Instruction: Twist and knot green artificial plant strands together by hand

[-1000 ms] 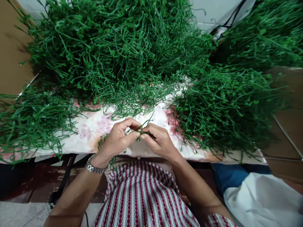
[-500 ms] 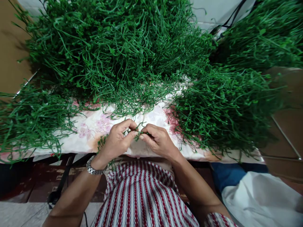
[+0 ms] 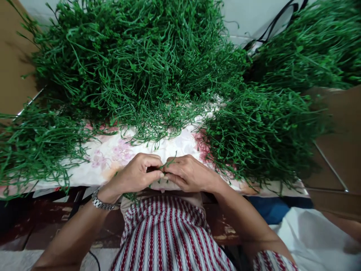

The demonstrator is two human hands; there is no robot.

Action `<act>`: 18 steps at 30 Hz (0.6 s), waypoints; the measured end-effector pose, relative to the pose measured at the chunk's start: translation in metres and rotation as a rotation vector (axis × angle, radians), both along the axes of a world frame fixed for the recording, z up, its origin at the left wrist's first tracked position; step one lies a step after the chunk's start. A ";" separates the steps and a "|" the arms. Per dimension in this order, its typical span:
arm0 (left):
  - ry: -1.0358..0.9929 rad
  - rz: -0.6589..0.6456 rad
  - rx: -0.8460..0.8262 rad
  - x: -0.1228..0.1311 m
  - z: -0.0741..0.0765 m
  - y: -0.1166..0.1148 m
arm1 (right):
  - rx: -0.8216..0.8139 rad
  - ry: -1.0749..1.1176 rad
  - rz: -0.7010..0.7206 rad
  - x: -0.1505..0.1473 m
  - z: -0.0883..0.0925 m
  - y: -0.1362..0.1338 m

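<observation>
My left hand (image 3: 141, 174) and my right hand (image 3: 191, 174) meet fingertip to fingertip close to my body, low over the front of the table. Both pinch thin green stems (image 3: 170, 162), and one tip sticks up between them. A few more green sprigs (image 3: 131, 196) show beneath my left palm and wrist; I cannot tell whether that hand grips them. Just beyond my fingers, loose stems (image 3: 158, 131) trail from a large heap of green stems (image 3: 146, 56). My fingers hide most of what they pinch.
A smaller pile of stems (image 3: 42, 143) lies left, another pile (image 3: 262, 131) right, and more greenery (image 3: 318, 49) stands at back right. Beneath them is a floral cloth (image 3: 104, 158). Cardboard (image 3: 335, 150) stands at right. White fabric (image 3: 313, 233) lies at lower right.
Both hands have come slightly down toward my body, still pinching together. The right fingers now cover more of the stems, and the view has shifted a little.
</observation>
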State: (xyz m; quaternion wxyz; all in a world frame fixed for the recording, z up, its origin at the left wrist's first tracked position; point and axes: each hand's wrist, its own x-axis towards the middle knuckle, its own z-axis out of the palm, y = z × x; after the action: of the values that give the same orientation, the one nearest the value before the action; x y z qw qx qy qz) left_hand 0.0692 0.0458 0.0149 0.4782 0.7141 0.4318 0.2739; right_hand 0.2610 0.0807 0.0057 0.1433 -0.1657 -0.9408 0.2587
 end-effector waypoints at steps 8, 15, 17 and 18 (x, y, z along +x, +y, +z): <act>-0.061 -0.209 -0.121 0.004 0.006 -0.004 | -0.550 0.171 0.212 0.000 -0.009 -0.003; -0.028 -0.108 -0.018 -0.012 -0.002 -0.002 | -0.263 0.133 0.069 0.034 0.038 -0.004; -0.122 0.080 0.008 -0.020 -0.007 0.003 | -0.061 0.129 -0.221 0.061 0.066 -0.001; -0.169 0.169 0.013 -0.023 -0.009 0.005 | 0.050 0.156 -0.391 0.077 0.079 0.002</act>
State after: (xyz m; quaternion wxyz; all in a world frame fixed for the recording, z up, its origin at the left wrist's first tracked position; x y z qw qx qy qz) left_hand 0.0459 0.0507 0.0061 0.4836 0.6525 0.4467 0.3753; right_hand 0.3377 0.0823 0.0847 0.2673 -0.3209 -0.8829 0.2147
